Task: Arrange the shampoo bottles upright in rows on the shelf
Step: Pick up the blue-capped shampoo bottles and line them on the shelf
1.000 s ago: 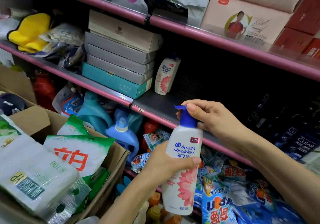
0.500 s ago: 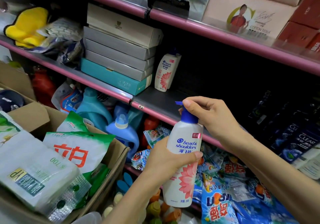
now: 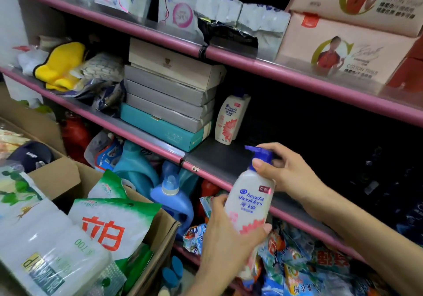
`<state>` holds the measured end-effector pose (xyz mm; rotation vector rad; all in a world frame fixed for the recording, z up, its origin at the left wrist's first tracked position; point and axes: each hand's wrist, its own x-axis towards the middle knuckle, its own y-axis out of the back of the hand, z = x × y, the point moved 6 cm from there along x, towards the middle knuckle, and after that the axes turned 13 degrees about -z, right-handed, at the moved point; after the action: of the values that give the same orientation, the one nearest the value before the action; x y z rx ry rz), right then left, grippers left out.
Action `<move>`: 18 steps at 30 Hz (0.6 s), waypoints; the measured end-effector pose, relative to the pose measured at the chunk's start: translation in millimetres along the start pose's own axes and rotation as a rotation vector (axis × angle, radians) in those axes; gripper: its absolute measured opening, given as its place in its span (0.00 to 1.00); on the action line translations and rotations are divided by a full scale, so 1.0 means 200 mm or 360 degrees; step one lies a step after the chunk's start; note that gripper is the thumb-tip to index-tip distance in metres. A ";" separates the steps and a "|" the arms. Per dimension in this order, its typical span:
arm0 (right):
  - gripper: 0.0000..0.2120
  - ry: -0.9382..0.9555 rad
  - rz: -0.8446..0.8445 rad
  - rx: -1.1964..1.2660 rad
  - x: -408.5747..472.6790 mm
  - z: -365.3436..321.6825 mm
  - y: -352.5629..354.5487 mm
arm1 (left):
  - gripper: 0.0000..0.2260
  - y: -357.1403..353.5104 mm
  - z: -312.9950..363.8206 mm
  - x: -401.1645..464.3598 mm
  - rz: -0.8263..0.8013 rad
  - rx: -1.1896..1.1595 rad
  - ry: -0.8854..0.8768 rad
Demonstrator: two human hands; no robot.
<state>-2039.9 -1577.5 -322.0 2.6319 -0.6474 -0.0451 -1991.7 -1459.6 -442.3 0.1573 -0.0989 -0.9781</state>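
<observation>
bottle base: lower end of the held shampoo bottle (image 3: 249, 206) covered by the left hand (image 3: 225, 238)
pump neck: behind the right hand (image 3: 290, 172), thumb across it
dark bottles (image 3: 412, 213): right of the right hand, in shadow, labels unreadable
price tag (image 3: 196, 169): left of the right hand, too small to read
cardboard box (image 3: 158, 250): left of the left hand, cut off at the bottom edge

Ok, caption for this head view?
Both hands hold a pump shampoo bottle below the shelf where another bottle stands.
</observation>
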 end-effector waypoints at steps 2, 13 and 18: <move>0.09 0.0117 0.0119 0.0027 0.14 -0.06 0.09 | 0.38 0.02 0.07 0.13 0.0125 0.0388 -0.0104; 0.24 0.0253 0.0431 -0.0405 0.89 -0.08 0.25 | 0.28 0.21 0.18 1.03 0.0440 0.0483 -0.0055; 0.12 0.0214 0.0358 0.0076 1.05 0.09 0.34 | 0.32 0.25 0.04 1.17 0.0491 0.0398 -0.0104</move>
<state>-1884.5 -1733.4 -296.9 2.5626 -0.9015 0.2141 -1822.4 -1627.9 -423.4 0.3296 -0.2973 -0.6607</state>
